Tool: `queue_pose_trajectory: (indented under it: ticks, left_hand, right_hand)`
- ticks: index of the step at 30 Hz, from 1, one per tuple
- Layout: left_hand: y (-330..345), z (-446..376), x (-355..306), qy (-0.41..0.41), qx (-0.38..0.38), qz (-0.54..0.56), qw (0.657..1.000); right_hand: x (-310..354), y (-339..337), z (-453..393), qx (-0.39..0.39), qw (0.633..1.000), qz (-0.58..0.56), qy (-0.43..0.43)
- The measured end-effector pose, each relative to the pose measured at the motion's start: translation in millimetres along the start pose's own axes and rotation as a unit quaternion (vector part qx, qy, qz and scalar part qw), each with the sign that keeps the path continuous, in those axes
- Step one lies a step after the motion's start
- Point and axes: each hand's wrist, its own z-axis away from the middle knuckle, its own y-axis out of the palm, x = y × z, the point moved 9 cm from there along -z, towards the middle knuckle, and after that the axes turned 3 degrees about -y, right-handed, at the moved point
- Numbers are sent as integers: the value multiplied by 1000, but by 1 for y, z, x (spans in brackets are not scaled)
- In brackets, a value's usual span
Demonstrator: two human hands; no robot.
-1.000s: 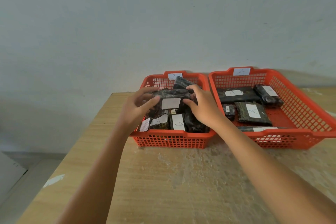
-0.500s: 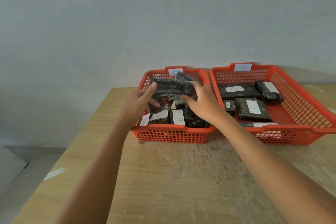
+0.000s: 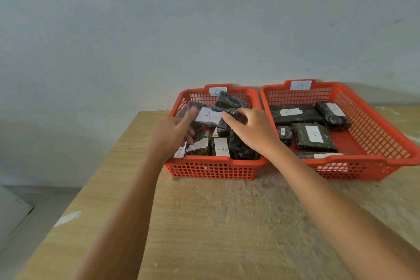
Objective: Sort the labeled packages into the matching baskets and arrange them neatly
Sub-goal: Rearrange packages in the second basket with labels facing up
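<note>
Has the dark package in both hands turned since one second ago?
Yes. The package held over the B basket was flipped: its label, blank earlier, now shows an A. It sits slightly nearer the basket's far rim.

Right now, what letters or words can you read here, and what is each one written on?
"B": tag on left basket
"A": tag on right basket
"A": held package, gripped by both hands
"A": long package
"A": flat package
"A": small package
"B": package in left basket
Other labels: unreadable.
</note>
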Motion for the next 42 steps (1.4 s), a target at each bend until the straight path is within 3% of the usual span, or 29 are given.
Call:
queue_pose_trajectory:
  ticks: [3, 8, 11, 13, 17, 20, 22, 25, 28, 32, 35, 37, 39, 41, 42]
  left_hand:
    - [13, 0, -5, 26, 28, -136, 990]
    - [17, -1, -29, 72, 3, -288, 955]
    - [28, -5, -58, 111, -26, -322, 940]
    - [45, -6, -80, 118, -28, -291, 949]
    - [97, 6, -116, 135, 56, -223, 964]
    - [125, 20, -135, 170, 84, -226, 956]
    - [136, 28, -140, 181, 92, -234, 951]
    - [132, 33, -141, 185, 84, -250, 947]
    - [101, 30, -125, 164, 54, -242, 955]
    - [37, 18, -88, 130, -43, -234, 963]
    - [-2, 14, -57, 106, -149, -285, 941]
    - [-9, 8, -29, 46, -151, -319, 934]
    - [-3, 2, -6, -14, -116, -348, 930]
    - [-1, -4, 6, -47, -98, -359, 927]
    - [1, -6, 8, -53, -94, -365, 925]
  right_hand:
    - [2, -3, 1, -3, 1000, -4, 4]
    - [11, -20, -3, -36, 999, -10, -24]
    - [25, -57, -4, -104, 990, 40, -85]
    - [22, -91, -3, -129, 986, 64, -88]
    - [-28, -169, 11, -149, 974, 166, 26]
    - [-74, -212, 37, -145, 932, 303, 134]
    - [-100, -218, 51, -89, 917, 339, 190]
    - [-112, -202, 58, 3, 945, 258, 202]
    - [-98, -190, 52, -25, 968, 152, 196]
    - [-56, -175, 30, -88, 943, 298, 118]
    - [-14, -142, 14, -125, 957, 260, 31]
    - [11, -103, 4, -84, 980, 179, -36]
    - [21, -51, 1, 34, 991, 118, -56]
    - [21, -3, 8, 144, 979, 131, -56]
    - [18, 12, 11, 163, 970, 166, -67]
